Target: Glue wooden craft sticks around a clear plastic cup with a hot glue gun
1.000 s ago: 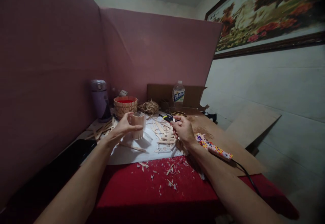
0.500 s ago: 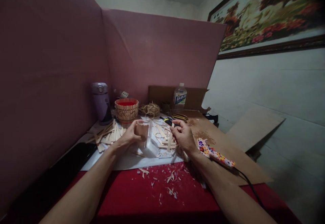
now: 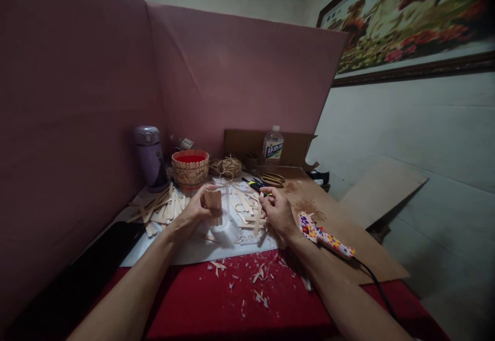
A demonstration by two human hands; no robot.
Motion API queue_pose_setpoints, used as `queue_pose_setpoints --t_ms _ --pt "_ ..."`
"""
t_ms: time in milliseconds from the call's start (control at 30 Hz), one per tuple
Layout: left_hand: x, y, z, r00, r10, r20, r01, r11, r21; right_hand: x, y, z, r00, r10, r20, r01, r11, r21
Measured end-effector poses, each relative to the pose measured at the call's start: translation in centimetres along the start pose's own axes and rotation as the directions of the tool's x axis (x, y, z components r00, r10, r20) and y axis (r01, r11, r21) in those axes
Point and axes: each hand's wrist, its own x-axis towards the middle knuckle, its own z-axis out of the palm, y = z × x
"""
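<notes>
Centre frame: left hand (image 3: 196,208) is gripping stick-clad clear container (image 3: 217,209), likely light, crushable, best held by walls; right hand (image 3: 277,210) is pinching wooden stick (image 3: 262,194).

On my feed, the bare left arm (image 3: 131,279) and bare right arm (image 3: 336,279) angle inward from the lower edge. My bare left hand (image 3: 196,206) is curved in a grip, fingers arched above, thumb beneath, its wrist (image 3: 175,232) nearly straight. My bare right hand (image 3: 280,211) shows its back, thumb and index finger pinched, well apart from the left.
</notes>
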Motion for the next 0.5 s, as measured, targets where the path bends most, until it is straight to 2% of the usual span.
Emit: queue_pose_setpoints --t_ms 233,500 --pt "-0.1 0.6 1.0 1.0 0.019 -0.025 -0.023 0.984 -0.178 0.8 0.6 -0.5 0.999 -0.022 0.028 0.026 0.989 -0.148" --pt "-0.5 1.0 2.3 0.998 -0.018 -0.055 0.009 0.986 -0.167 2.3 1.7 -1.9 0.999 -0.042 -0.023 0.032 0.939 -0.341"
